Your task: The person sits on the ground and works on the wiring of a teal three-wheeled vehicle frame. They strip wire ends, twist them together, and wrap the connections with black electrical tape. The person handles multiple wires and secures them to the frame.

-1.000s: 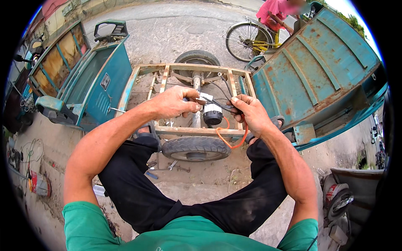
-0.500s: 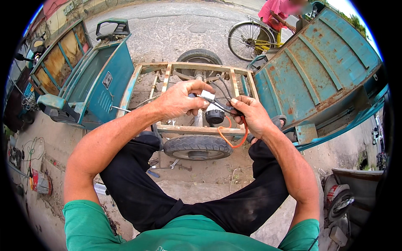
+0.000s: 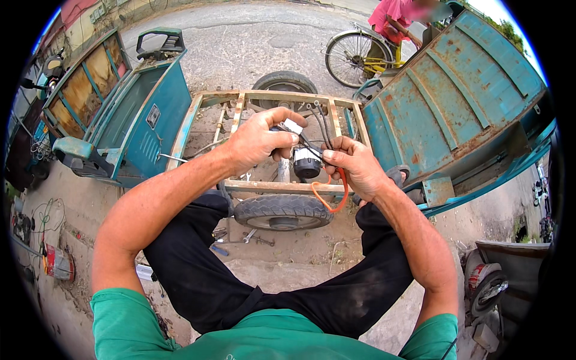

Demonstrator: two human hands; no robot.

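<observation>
Above the vehicle frame, my left hand [image 3: 259, 143] pinches a white plastic connector [image 3: 292, 126] between thumb and forefinger, with dark wires running out of it. My right hand [image 3: 355, 163] is closed on black cables [image 3: 324, 125], whose two lug ends stick up past the fingers. An orange cable [image 3: 337, 209] loops down below the right hand. Just beneath the wires, a round black-and-silver motor [image 3: 307, 163] sits on the axle, partly covered by the cables. Around it is the rusty, cream-coloured frame [image 3: 276, 185].
A tyre [image 3: 283, 212] lies between my knees and the frame. Wrenches [image 3: 250, 235] rest on the ground. Teal body panels stand on both sides, the front section [image 3: 141, 120] left and the rusty box [image 3: 450, 102] right. Beyond, a person in pink stands by a yellow bicycle [image 3: 360, 60].
The black cables in my right hand have swung more upright, lug ends raised. My right hand has shifted slightly, and more of the motor shows. My left hand keeps hold of the connector.
</observation>
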